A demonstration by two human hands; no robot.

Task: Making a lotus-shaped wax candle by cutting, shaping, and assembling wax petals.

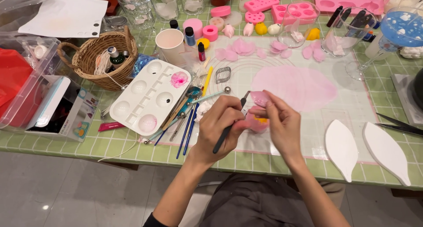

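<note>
Head view: both hands meet over the near middle of the desk [110, 143], which wears a green checked cloth. The left hand [220, 128] has its fingers [227, 109] wrapped narrow around a slim black modelling tool [229, 129], the tip angled up toward the work. The right hand [282, 125] pinches a thin, soft pink petal [260, 98] between fingers and thumb, just above a rounded pink clay flower [255, 123] with a speck of yellow at its core, wedged between the two hands. Beneath them lies a translucent silicone mat [352, 108], with a flat rolled-out pink sheet [295, 86] just beyond the hands. Left of the hands, a white plastic palette [150, 97] with round wells holds a pink dab in its far right well. Farther left, a woven wicker basket [99, 59] holds small bottles and string. Two smooth white leaf-shaped pieces [368, 150] lie near right. Loose pink petals [240, 48] are scattered at the far side.
</note>
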